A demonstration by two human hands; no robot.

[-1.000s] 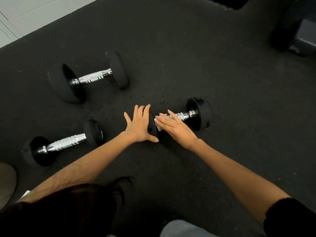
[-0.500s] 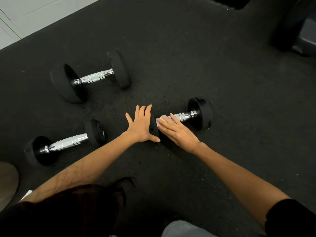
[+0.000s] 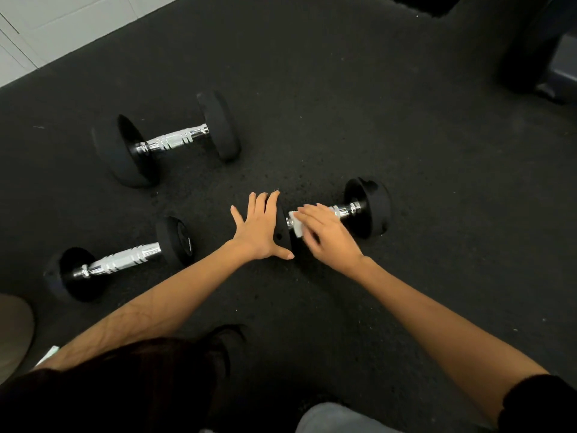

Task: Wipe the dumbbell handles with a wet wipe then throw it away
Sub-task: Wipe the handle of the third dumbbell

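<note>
A dark, speckled rubber floor [image 3: 406,126] fills nearly the whole frame, matte and lightly gritty, with small pale flecks scattered across it. In the upper left corner a strip of pale tiled floor [image 3: 56,29] meets the rubber along a diagonal edge. At the upper right stands a dark, bulky object [image 3: 537,48] whose nature cannot be made out.

Three dumbbells lie on the rubber. The largest dumbbell [image 3: 168,140] sits in the upper left, its chrome handle tilted. A smaller dumbbell [image 3: 121,260] lies at the left edge, lower down. The third dumbbell [image 3: 370,207] rests at centre right, and both hands are on it.

The left hand [image 3: 260,232] lies flat against the near black end weight, fingers [image 3: 268,204] straight and slightly spread, thumb out toward the lower frame. The right hand [image 3: 331,235] covers the chrome handle, its fingers [image 3: 312,214] curled loosely over a white wet wipe [image 3: 296,225], pressing it onto the bar just beside the left-hand weight. Its motion blurs it a little.

Dark hair [image 3: 125,385] fills the lower left, and a black sleeve [image 3: 540,404] shows at the lower right.
</note>
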